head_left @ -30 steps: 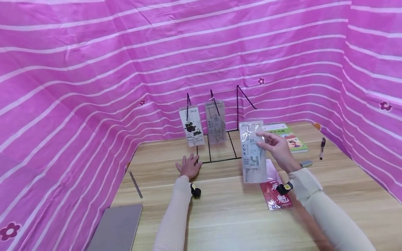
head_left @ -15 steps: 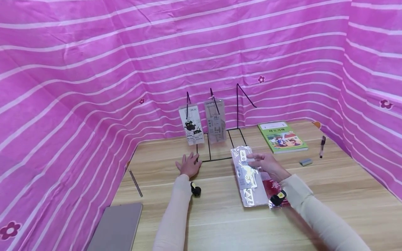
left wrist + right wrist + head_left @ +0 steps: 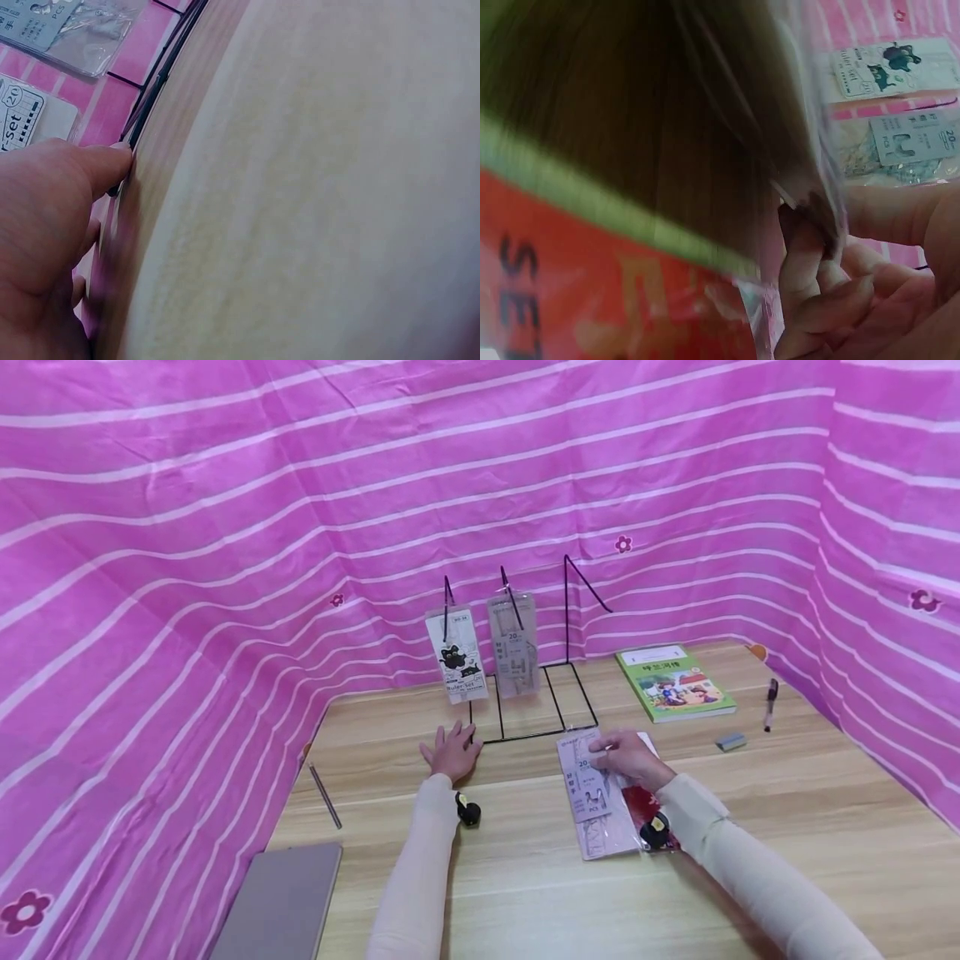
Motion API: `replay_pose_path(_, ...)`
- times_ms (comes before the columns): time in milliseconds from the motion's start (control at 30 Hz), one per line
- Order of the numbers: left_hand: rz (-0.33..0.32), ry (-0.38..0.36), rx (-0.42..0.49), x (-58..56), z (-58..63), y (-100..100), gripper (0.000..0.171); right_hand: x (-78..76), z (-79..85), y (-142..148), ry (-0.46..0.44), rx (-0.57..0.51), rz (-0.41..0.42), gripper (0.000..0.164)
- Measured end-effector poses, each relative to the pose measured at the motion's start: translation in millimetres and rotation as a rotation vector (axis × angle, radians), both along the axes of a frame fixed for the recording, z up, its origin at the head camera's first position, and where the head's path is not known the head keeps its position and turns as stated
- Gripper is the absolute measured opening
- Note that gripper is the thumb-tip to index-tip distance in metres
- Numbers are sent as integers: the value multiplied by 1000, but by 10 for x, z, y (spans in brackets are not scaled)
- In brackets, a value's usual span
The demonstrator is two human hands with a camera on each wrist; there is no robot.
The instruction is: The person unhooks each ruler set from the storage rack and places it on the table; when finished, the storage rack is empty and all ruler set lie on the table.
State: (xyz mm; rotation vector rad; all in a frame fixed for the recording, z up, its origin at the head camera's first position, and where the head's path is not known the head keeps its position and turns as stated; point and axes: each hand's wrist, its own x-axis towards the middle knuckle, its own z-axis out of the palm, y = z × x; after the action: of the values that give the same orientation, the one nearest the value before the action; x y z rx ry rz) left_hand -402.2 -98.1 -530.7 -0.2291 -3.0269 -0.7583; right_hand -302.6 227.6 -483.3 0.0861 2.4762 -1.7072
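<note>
My right hand pinches a clear plastic ruler-set packet by its upper right edge, low over the table. In the right wrist view, thumb and fingers close on the packet's edge, and a red packet lies nearby. The head view shows that red packet partly hidden behind the wrist. My left hand rests with spread fingers at the front left corner of a black wire rack, its thumb touching the wire in the left wrist view. A cat-print ruler set and a grey ruler packet hang from two rack hooks.
The rack's right hook holds nothing. A green book, a small grey eraser-like block and a pen lie to the right. On the left are a pencil and a flat grey board. Pink striped cloth surrounds the table.
My right hand has lowered the packet from upright before the rack toward the table, tilting it back. The green book now shows fully. My left hand has stayed in place.
</note>
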Motion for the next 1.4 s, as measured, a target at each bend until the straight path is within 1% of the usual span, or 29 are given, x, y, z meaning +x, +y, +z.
replay_pose_path(133,-1,-2,3,11,22,0,53,-16,2,10,53,138,25,33)
replay_pose_path(300,2,-1,13,22,46,5,53,-7,18,11,90,293,62,31)
replay_pose_path(400,3,0,12,24,40,7,52,12,35,-8,80,348,71,31)
replay_pose_path(567,10,-6,4,37,40,13,52,21,80,-20,43,379,92,31)
replay_pose_path(667,14,-13,7,43,53,17,53,-2,105,-4,21,361,95,33)
replay_pose_path(767,11,-18,13,47,66,18,53,-52,152,10,25,342,70,36)
replay_pose_path(833,7,-23,17,48,73,14,53,-113,195,10,74,329,59,38)
replay_pose_path(900,5,-22,15,45,79,6,52,-201,233,-5,146,312,41,38)
replay_pose_path(1000,13,-13,9,33,95,-27,52,-387,286,-68,281,250,27,37)
replay_pose_path(1100,16,-4,1,18,108,-39,52,-580,340,-145,375,174,-8,36)
replay_pose_path(1233,5,-10,-9,17,106,-22,53,-812,447,-242,446,75,-11,36)
replay_pose_path(1400,3,-15,-4,42,83,12,52,-1057,613,-360,521,-29,21,36)
